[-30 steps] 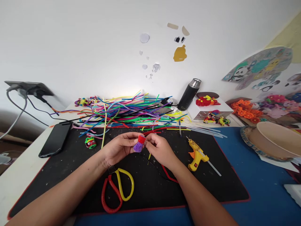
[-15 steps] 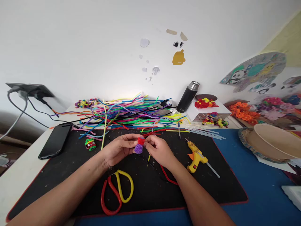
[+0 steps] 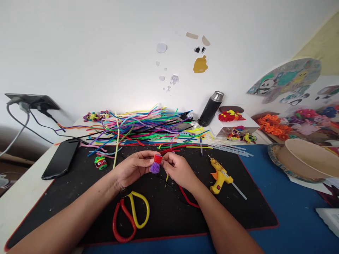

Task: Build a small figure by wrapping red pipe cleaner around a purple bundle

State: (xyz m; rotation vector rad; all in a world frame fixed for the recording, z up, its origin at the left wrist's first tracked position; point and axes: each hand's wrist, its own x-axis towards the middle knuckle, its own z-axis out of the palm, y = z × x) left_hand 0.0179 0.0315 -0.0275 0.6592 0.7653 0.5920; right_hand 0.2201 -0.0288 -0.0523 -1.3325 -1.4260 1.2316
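Observation:
Between my hands is a small pipe-cleaner piece [image 3: 155,164], with a red band wrapped around the top and purple strands flaring below. My left hand [image 3: 134,167] pinches it from the left, thumb in front. The bent fingers of my right hand [image 3: 178,169] close at the right edge of the red band; exactly what lies between those fingertips is hidden. A red pipe cleaner [image 3: 185,195] stretches out from beneath my right hand and passes under the forearm. Scissors with one red and one yellow handle [image 3: 132,215] lie below my left wrist, blades hidden under it.
A yellow glue gun [image 3: 219,176] lies right on the black mat [image 3: 169,218]. Behind it are loose pipe cleaners [image 3: 148,127] and a black flask [image 3: 210,109]. A phone [image 3: 60,160] and a small green-red figure [image 3: 101,162] lie left; a bowl [image 3: 312,158] stands right.
The pipe-cleaner piece has turned slightly in my fingers, and its purple strands show a little more broadly. Both hands keep nearly the same pose; the whole view has shifted slightly.

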